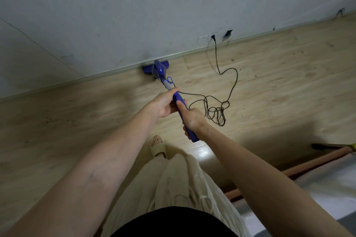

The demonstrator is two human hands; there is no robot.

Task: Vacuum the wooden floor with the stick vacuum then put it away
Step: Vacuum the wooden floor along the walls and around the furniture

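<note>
wooden floor (269,86): two hands, left hand (163,105), right hand (193,119), grip one stick vacuum (161,73).

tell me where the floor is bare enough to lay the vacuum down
Bare wooden floor lies left of the stick vacuum, up to the baseboard. Right is crowded: the power cord lies tangled beside the right hand.

Room light: dim, cool, even; no source in view. Glare: one pale patch on the floor (202,152) just below the grip of both hands on the vacuum handle (182,109). Shadow: soft, dark band on the floor right of and below the grip. Blur: smeared floor grain left of the grip. Distortion: wide-angle bending; skirting board (107,74) above the grip curved, forearms stretched at the lower edges.
</note>
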